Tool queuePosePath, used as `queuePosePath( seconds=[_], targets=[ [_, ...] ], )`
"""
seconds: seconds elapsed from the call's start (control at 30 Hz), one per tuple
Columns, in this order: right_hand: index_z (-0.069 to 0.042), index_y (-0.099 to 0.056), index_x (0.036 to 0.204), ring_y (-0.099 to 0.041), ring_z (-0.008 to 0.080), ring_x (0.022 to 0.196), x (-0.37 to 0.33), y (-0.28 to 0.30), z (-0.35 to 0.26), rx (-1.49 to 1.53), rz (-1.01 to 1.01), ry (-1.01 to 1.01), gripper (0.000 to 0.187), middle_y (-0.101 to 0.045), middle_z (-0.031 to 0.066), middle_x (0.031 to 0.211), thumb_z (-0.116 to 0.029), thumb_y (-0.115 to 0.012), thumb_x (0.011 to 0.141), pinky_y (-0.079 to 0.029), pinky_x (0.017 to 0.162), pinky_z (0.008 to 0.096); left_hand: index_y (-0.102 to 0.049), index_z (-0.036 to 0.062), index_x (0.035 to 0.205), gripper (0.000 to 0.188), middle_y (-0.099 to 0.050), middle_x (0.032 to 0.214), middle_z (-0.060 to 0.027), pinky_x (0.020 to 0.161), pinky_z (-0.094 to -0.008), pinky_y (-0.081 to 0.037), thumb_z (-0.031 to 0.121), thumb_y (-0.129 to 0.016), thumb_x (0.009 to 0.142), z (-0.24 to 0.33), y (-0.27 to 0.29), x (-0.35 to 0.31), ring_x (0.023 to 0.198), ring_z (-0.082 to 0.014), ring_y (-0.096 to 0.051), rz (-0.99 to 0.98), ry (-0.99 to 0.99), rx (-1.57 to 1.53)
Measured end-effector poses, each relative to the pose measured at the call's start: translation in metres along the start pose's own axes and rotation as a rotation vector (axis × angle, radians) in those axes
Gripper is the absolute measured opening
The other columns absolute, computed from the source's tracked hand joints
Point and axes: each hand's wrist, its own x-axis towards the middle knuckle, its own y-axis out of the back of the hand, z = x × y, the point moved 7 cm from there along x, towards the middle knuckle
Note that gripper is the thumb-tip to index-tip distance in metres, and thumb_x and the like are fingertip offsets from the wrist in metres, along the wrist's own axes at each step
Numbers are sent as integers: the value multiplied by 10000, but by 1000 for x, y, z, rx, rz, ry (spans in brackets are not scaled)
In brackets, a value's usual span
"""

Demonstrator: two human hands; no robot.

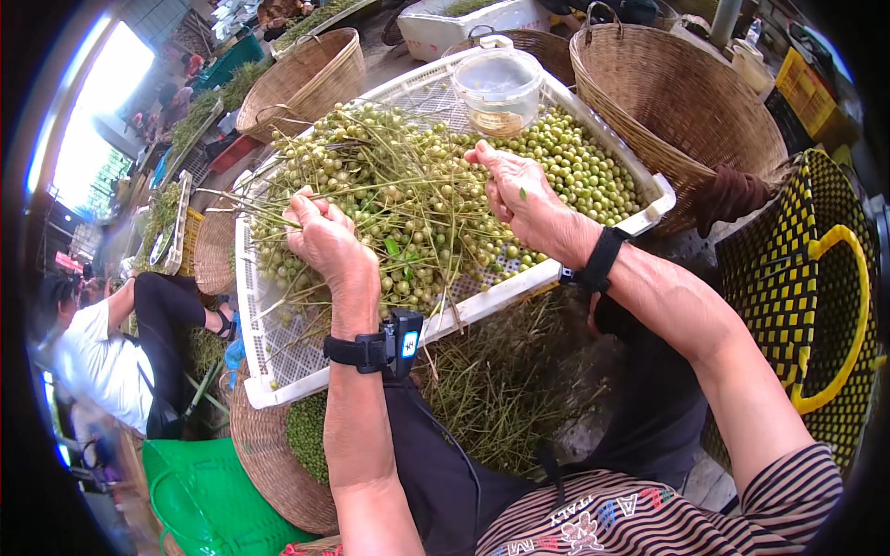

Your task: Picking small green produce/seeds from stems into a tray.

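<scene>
Both sets of fingers (307, 208) are closed: left hand (334, 246) clamped on stems (267, 214), right hand (530, 196) pinched, contents indeterminable. Green fruit (419, 185) lies between and below them, in a white tray (289, 391).

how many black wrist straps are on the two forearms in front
2: one strap is behind the left hand, the other behind the right hand; both show plainly.

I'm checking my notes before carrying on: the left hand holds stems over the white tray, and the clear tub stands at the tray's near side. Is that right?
Not quite: the head view shows the clear tub at the far side of the white tray. The left hand does hold stems over the tray.
</scene>
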Motion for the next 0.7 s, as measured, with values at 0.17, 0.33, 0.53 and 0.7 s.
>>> queuePosePath(
  seconds=[0.17,0.33,0.53,0.7],
  targets=[
    [-43,-557,942,-269,33,399,14,7,-10,-402,-84,245,296,-320,-64,473,-328,-496,892,-197,367,192,-473,65,878,149,-377,620,29,355,-200,-183,211,-454,901,-5,-5,-2,424,-35,-279,20,6,-4],
    [-27,-482,1112,-274,26,441,6,-12,-4,149,-551,-203,243,-432,-51,601,-161,-453,911,-218,371,154,-462,74,852,130,-372,607,33,350,-201,-177,196,-456,896,-1,7,6,406,-34,-263,27,25,-38],
    [-20,-552,1031,-327,29,413,9,6,-6,-246,-358,-55,217,-513,-22,633,-168,-522,874,-256,378,153,-459,84,846,141,-378,620,22,344,-200,-178,212,-451,904,3,14,12,396,-38,-265,63,22,-31],
    [-18,-568,967,-428,47,456,19,16,-2,-54,-290,-88,193,-558,12,679,-141,-555,819,-326,379,168,-459,89,840,171,-369,622,12,333,-208,-186,225,-406,929,7,18,16,381,-52,-265,1,81,-91]
  ],
)
